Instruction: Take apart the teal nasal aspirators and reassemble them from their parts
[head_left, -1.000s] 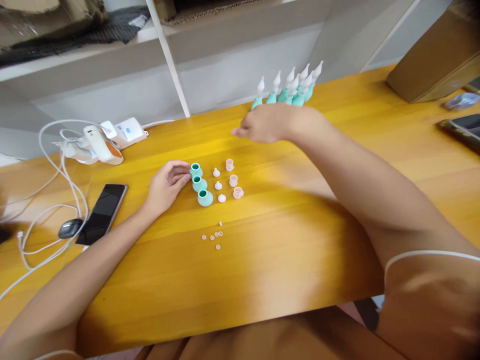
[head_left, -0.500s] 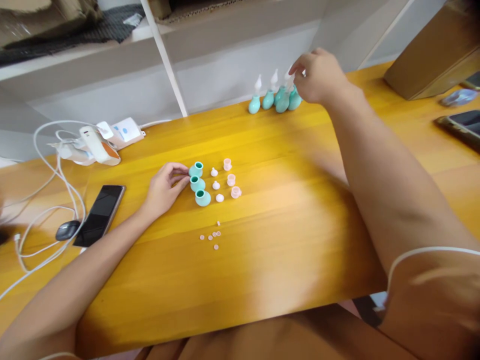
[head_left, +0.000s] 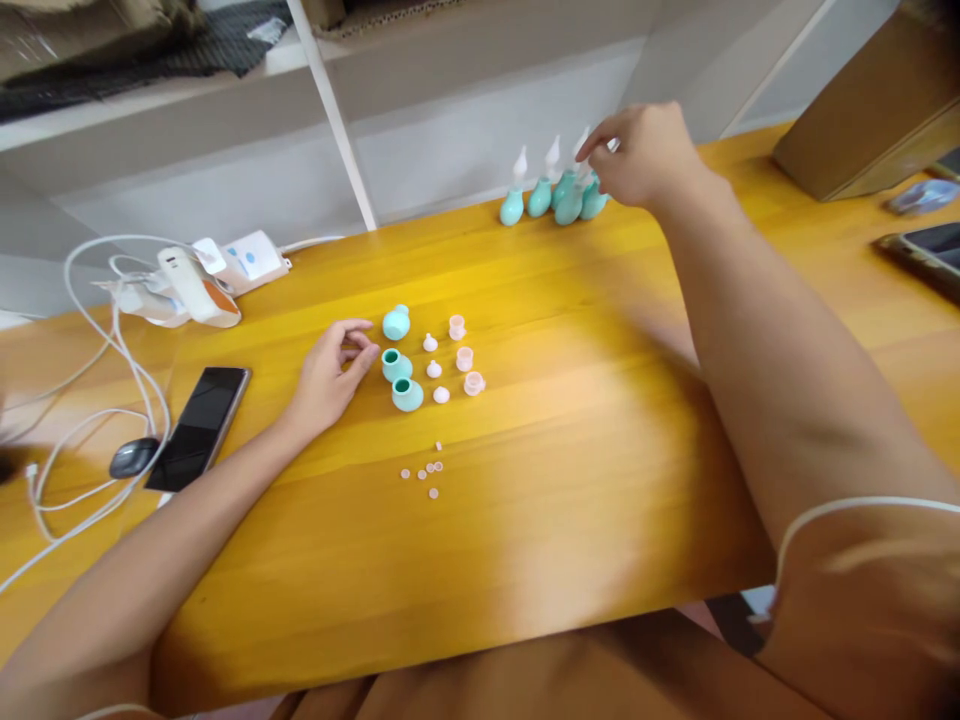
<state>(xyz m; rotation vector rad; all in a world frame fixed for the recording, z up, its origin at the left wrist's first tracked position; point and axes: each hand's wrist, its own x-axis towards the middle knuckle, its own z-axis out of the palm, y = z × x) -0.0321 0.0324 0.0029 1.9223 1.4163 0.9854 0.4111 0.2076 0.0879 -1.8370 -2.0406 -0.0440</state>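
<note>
Your right hand is hanging curled at the glossy teal bulbs with tapering white tips, hiding whether it is gripping one; singling out one tip would probably spare the crowded neighbours. Your left hand is resting loosely open beside three plain round teal bulbs, while your right arm is slanting forward over the yellow-brown wooden table.

On the table, bulbs, knobs and cups sit left to right, discs before them. The left hand is just left of the bulbs. Behind, to the right, bottles stand, seemingly touching the right hand.
</note>
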